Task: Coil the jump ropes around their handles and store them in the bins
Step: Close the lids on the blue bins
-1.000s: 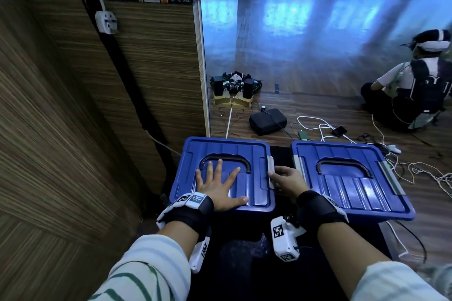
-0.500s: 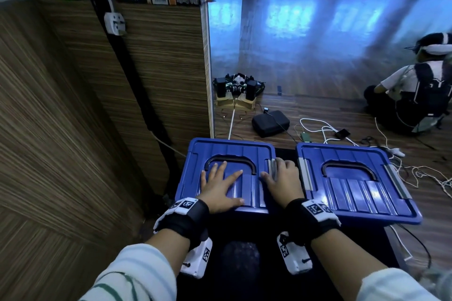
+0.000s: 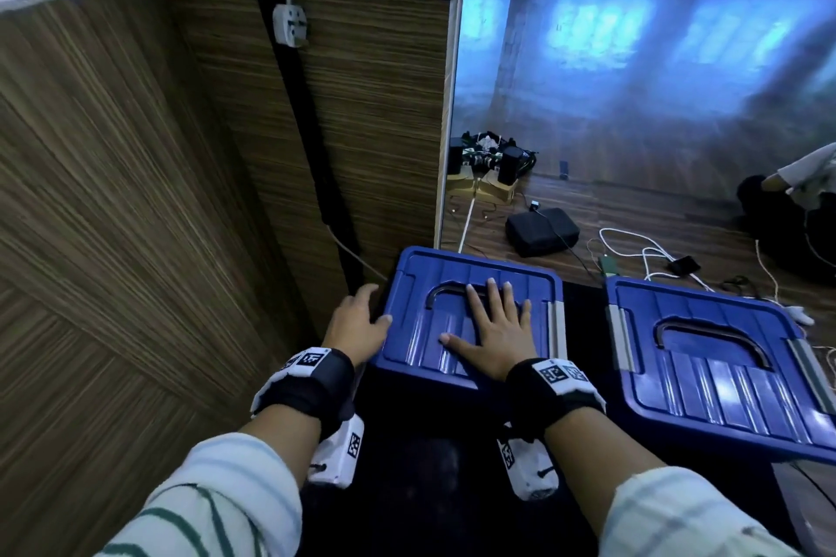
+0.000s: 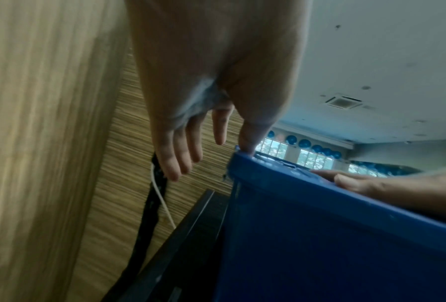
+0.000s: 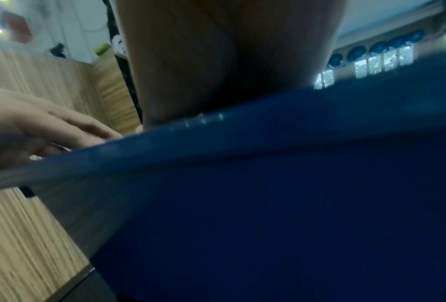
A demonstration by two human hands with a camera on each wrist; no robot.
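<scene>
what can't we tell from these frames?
- Jump ropes: none visible in any view; both bins are lidded, contents hidden.
- Left bin left latch: the left hand covers that edge in the head view.
- Right hand fingers: right wrist view is blurred, with the palm blocking them.
- Right bin: near corner cut off by the head view's edge.

black pouch and white cables on wooden floor.

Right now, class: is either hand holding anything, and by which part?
Nothing is held. The right hand lies flat on the left bin's lid; the left hand touches its left edge, fingers loose.
</scene>
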